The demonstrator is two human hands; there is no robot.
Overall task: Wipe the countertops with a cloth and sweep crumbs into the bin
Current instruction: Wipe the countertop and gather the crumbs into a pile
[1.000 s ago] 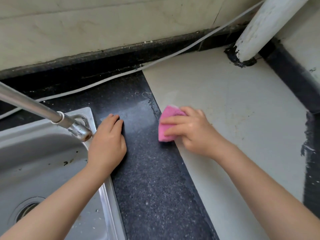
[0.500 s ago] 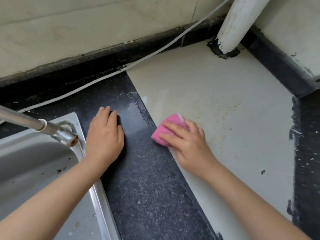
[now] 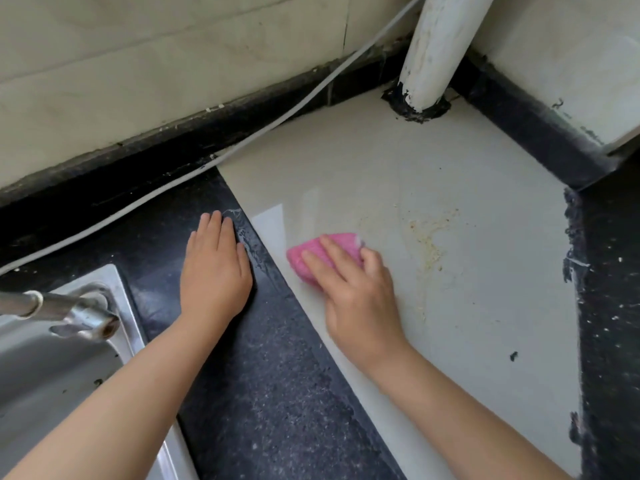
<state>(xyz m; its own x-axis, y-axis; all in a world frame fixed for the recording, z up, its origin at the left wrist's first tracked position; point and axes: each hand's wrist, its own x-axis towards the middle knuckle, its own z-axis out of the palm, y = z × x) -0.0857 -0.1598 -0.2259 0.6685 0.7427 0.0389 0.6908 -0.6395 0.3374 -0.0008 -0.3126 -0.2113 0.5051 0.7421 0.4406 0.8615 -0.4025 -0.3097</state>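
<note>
A folded pink cloth lies on the cream tile part of the countertop. My right hand presses down on the cloth with its fingers laid straight over it. My left hand rests flat, palm down, on the black speckled countertop beside the sink. A patch of yellowish crumbs and stain sits on the tile just right of the cloth. No bin is in view.
A steel sink with a tap spout is at the left. A white cable runs along the dark backsplash. A white pipe rises from the tile's back corner. Black strip borders the tile's right.
My right hand has slid the pink cloth rightward off the black strip onto the cream tile, toward the crumbs. My left hand has stayed flat in place.
</note>
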